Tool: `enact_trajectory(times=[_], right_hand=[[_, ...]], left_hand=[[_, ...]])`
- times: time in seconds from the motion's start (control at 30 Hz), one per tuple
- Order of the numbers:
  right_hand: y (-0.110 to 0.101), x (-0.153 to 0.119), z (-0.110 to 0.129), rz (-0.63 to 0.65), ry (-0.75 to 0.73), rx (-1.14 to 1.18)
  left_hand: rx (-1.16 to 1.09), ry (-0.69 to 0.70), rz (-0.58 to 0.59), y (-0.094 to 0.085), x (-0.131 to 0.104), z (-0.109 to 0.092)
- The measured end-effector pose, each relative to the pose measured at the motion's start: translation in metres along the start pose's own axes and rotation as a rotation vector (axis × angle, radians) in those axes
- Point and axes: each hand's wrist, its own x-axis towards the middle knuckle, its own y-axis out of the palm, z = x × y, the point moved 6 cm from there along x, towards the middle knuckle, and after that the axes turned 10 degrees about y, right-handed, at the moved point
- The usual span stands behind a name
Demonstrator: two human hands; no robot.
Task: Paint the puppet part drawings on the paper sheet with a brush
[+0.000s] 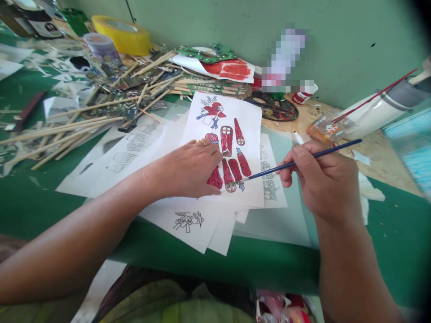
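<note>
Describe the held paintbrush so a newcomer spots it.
On the green table, find the white papers. At their right edge, the right hand holds the paintbrush. Its dark-blue handle sets it apart from the pale wooden sticks at left.

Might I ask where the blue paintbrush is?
Right of centre in the head view, the right hand holds the blue paintbrush, tip over the painted sheet.

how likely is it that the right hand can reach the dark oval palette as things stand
Likely yes: the dark oval palette lies just beyond the right hand, with nothing tall seen between them, and the blue brush it holds could probably swing over freely.
</note>
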Motion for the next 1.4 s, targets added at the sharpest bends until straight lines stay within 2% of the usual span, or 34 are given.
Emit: enact_trajectory(times=[0.47,0.77,1.0,1.4], right_hand=[[0.0036,-0.0007,0.0016,0.074,0.029,-0.065],[0.0018,0.0002,0.0011,0.014,0.002,0.041],[0.004,-0.0018,0.0018,0.054,0.029,0.025],[0.0022,0.0005,0.0004,-0.012,0.013,0.084]], left_hand=[[0.059,0.019,-0.026,0.0012,-0.0007,-0.0002],[0.073,0.022,-0.016,0.0012,-0.0011,0.0],[0.053,0.012,-0.002,0.0026,0.0,0.0004],[0.072,0.028,-0.019,0.0001,-0.0009,-0.0008]])
